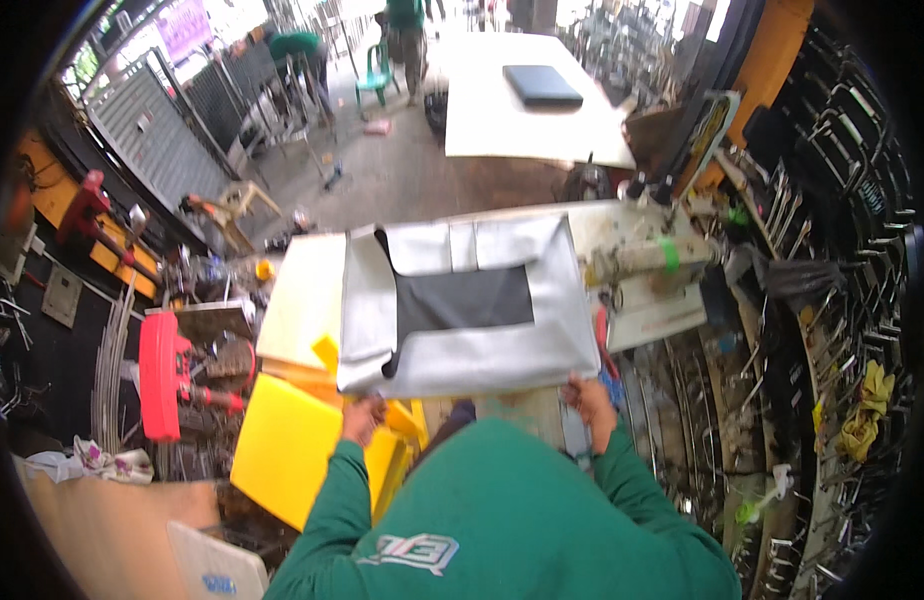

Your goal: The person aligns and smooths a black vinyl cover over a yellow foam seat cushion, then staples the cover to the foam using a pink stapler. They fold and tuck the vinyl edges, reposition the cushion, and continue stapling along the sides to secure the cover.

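In front of me lies a silver-grey, sheet-like cover (462, 362) with folded edges, perhaps vinyl, over a workbench. Its middle shows a dark rectangle (465, 300), and a dark slit-like gap runs along its left side. At the near left corner, my left hand (362, 418) has its fingers closed on the edge. My right hand (590, 402) pinches the near right corner. Below and left of the cover, close to my left forearm, is a yellow foam-like block (292, 445).
A pale board (297, 300) lies under the cover's left side. Further left stands a red machine (162, 378). Metal rods and tools (772, 430) crowd the right. Beyond, a white table (502, 110) bears a dark flat pad (543, 86); people stand near a green chair (375, 80).
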A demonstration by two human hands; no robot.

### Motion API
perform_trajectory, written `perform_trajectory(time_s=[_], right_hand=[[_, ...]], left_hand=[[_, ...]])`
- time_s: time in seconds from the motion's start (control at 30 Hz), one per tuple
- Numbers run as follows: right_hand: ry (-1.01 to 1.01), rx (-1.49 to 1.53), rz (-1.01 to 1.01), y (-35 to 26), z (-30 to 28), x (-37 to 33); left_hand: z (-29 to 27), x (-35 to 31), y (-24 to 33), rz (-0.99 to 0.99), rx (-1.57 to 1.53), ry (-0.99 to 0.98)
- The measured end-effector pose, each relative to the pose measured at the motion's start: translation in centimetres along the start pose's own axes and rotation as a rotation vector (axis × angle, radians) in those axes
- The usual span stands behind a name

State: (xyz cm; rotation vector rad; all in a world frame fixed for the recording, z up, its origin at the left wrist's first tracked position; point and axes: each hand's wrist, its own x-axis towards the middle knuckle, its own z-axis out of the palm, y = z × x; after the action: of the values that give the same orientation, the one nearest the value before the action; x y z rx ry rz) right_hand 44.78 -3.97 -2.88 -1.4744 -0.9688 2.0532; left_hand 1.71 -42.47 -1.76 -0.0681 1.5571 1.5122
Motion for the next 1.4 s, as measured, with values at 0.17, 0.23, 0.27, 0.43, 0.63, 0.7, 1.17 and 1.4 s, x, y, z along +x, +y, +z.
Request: perform_trajectory(time_s=[0.17,0.23,0.27,0.43,0.63,0.7,1.17,1.4], right_hand=[[-0.035,0.068,0.109,0.3,5.6,-2.3],[-0.032,-0.003,0.151,0.1,7.1,-2.9],[-0.066,-0.031,0.143,0.1,7.6,-3.0],[-0.038,-0.135,0.160,0.6,9.1,-2.8],[-0.013,-0.105,0.142,1.0,9.2,-3.1],[-0.022,-0.110,0.117,0.9,9.2,-3.3],[0.243,0.123,0.086,0.3,6.3,-1.4],[0.177,-0.024,-0.090,0.9,1.8,-0.5]], left_hand=[[7.6,-0.8,-1.1,-0.011,-0.188,0.070],[9.4,-0.8,-0.6,-0.054,-0.111,0.118],[10.0,-0.7,-0.2,-0.078,-0.066,0.128],[10.7,-0.5,0.7,-0.101,0.150,0.170],[10.1,-0.2,0.4,-0.073,0.174,0.138],[10.0,-0.1,0.3,-0.072,0.242,0.124],[5.5,1.0,0.3,-0.133,-0.140,0.357],[1.4,1.9,-0.5,-0.039,-0.030,0.283]])
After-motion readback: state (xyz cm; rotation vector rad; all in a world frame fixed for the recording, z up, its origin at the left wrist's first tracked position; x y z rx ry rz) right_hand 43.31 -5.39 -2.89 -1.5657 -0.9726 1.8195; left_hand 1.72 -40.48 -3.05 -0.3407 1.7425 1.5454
